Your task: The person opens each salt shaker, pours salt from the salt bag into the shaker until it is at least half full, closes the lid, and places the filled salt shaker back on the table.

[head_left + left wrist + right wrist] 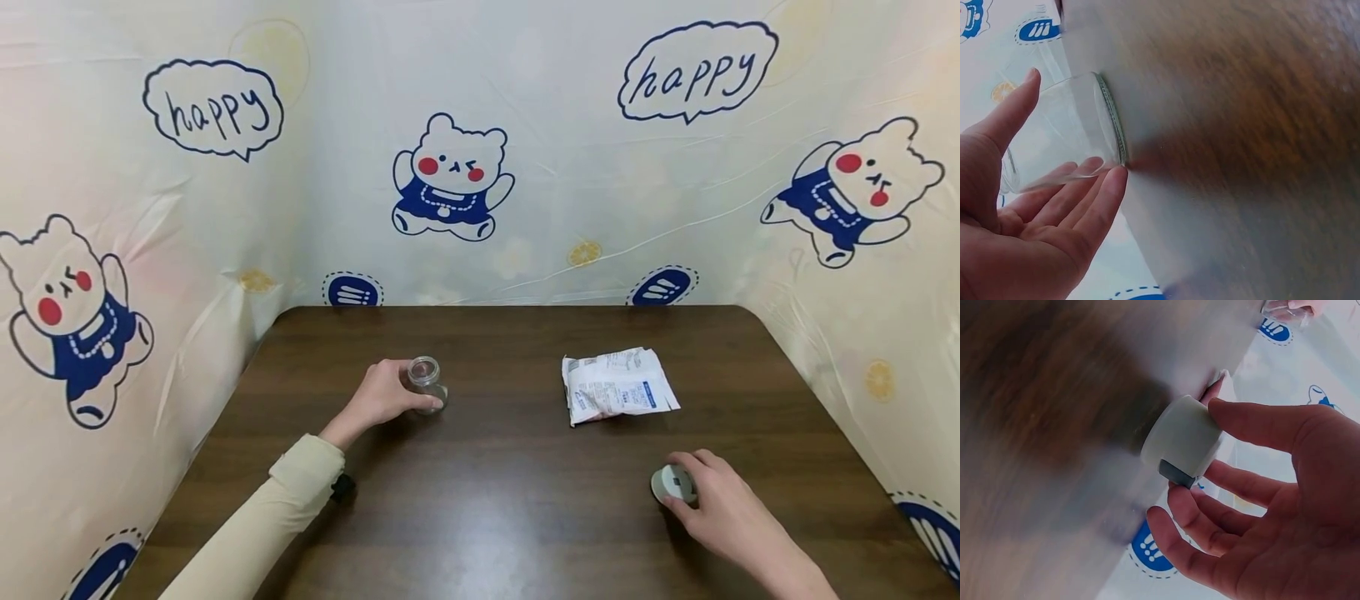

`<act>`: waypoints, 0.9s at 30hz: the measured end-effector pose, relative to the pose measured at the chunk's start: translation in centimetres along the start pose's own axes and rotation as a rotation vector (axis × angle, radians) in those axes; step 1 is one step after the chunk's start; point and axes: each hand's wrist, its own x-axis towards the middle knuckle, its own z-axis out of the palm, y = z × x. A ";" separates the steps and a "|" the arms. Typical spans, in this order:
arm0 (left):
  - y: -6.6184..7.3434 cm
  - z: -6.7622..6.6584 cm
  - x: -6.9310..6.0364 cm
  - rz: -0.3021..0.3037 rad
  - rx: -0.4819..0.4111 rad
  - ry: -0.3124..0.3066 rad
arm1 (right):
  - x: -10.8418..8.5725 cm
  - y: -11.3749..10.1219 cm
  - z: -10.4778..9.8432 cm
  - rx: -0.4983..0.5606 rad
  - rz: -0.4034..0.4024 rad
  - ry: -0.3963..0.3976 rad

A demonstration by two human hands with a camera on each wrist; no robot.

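On the left half of the table, my left hand (381, 393) holds a clear glass jar (424, 372), which stands upright with its mouth uncovered. Seen from the left wrist, the thumb lies along one side of the jar (1063, 134) and the fingers along the other; I see nothing inside it. Toward the table's near right, my right hand (723, 504) pinches a pale grey-green lid (669, 483) between thumb and fingers. The right wrist view shows a dark grey tab on the side of this lid (1185, 434), close to the tabletop.
A white printed packet (618, 385) lies on the brown wooden table (480, 475), between the hands and farther back. Behind the table and at both sides hangs a pale curtain (555, 167) with cartoon bears.
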 end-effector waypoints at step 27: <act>0.4 -0.3 -0.1 0.052 0.047 -0.003 | -0.1 1.3 -0.5 -0.023 0.039 -0.019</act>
